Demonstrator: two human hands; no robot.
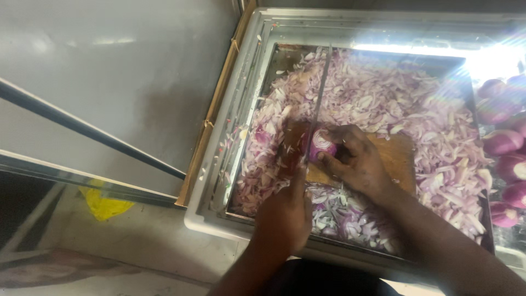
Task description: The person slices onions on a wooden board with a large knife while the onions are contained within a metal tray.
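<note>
- A peeled purple onion (321, 146) lies on a brown wooden cutting board (397, 159), near the board's left end.
- The right hand (359, 161) rests on the board with its fingers curled over the onion, the fingertips pressing on its top and near side to pin it down.
- A long knife (318, 104) stands with its thin blade running away from the person, its edge touching the onion's left side.
- The left hand (285, 216) is closed in a fist around the knife handle, which is hidden inside the grip; that hand sits just nearer the person than the board.
- The board lies in a heap of chopped onion pieces (405, 104), pale pink and white, which surround it on all sides.
- The heap fills a shallow metal tray (282, 55) set inside a larger light-grey rimmed frame (208, 214).
- A few onion scraps lie scattered along the frame's left rim.
- To the right, beyond the tray's edge, whole peeled purple onions (501, 141) are piled together; strong glare washes out the upper ones.
- Left of the frame is a grey surface (109, 66), and lower down something yellow (104, 205) shows.
</note>
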